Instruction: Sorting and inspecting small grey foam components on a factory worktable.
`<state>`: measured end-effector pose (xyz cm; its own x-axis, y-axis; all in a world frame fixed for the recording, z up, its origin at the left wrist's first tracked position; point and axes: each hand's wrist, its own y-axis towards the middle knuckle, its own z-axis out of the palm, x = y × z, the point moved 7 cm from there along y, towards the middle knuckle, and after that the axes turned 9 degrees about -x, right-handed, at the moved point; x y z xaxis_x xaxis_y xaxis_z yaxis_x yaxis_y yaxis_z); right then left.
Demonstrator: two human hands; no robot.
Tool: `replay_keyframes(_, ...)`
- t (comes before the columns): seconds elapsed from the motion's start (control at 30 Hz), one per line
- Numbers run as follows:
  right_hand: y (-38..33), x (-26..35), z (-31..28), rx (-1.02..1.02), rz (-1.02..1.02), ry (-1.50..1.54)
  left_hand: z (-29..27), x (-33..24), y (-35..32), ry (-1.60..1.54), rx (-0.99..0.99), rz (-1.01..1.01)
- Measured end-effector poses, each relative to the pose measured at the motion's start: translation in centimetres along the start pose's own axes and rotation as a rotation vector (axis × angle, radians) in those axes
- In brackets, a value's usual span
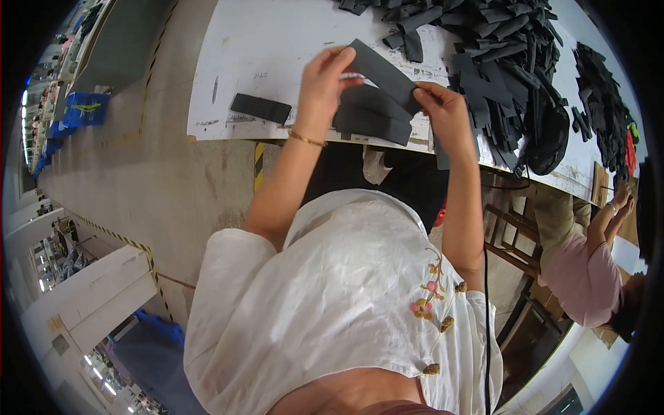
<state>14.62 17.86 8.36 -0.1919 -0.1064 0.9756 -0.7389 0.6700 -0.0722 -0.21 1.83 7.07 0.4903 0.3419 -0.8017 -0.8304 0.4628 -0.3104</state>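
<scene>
Faintly, writing [261, 75] marks the table [277, 34]; hands [326, 69] [444, 111] hold a dark strip [384, 76].

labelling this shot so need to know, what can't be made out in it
- Head view: back of the held dark strip, turned away from the camera.
- Head view: part of the loose dark strips, covered by the held one.
- Head view: far side of the dark pile, cut off by the top edge.
- Head view: whether the co-worker's hands hold anything, too small.
</scene>
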Motion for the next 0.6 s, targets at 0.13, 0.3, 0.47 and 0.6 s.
replay_keyframes(0.13, 0.8, -1.6, -1.1, -0.008, -0.068, -0.216, -2.4, -0.6, 0.6, 0.360, -0.047, 0.148)
replay_keyframes(0.3, 0.5, -3.4, 0.8, -0.083, -0.156, -0.368, -6.4, 3.5, 1.9, 0.625, -0.157, 0.354)
replay_keyframes(0.47, -0.6, -3.2, -1.0, -0.272, -0.338, -0.567, -4.1, 1.9, 2.0, 1.016, -0.217, 0.785)
replay_keyframes(0.6, -2.3, -3.9, -5.8, -0.425, -0.306, -0.789, 1.4, -0.4, 5.7, 0.938, -0.063, 0.774)
